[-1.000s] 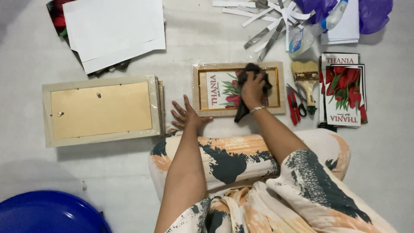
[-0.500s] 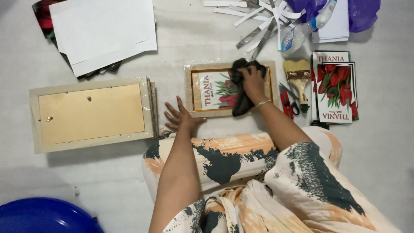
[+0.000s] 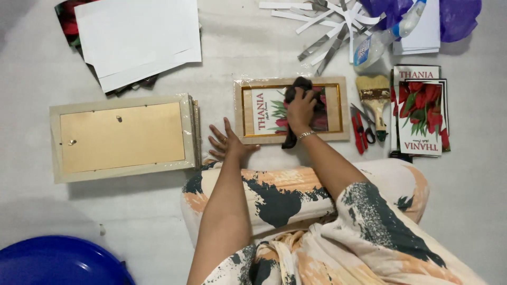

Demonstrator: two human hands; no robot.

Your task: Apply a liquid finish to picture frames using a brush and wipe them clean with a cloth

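Note:
A wooden picture frame [image 3: 343, 111] with a gold inner edge lies face up on the white floor, holding a print of red flowers. My right hand [image 3: 301, 108] presses a dark cloth [image 3: 291, 138] onto the frame's glass. My left hand [image 3: 226, 143] rests flat on the floor with fingers spread, touching the frame's lower left corner. My patterned knees sit just below the frame.
A stack of frames [image 3: 124, 137] lies back side up at the left. White sheets [image 3: 137, 37] lie at the top left. Right of the frame are red scissors [image 3: 360, 129], a paintbrush [image 3: 375, 97], flower prints [image 3: 421, 111], a spray bottle [image 3: 383, 37], paper strips and a purple bag. A blue basin [image 3: 58, 261] sits bottom left.
My right hand with the cloth has moved left across the glass, from the frame's right side toward its middle. My left hand has stayed at the lower left corner.

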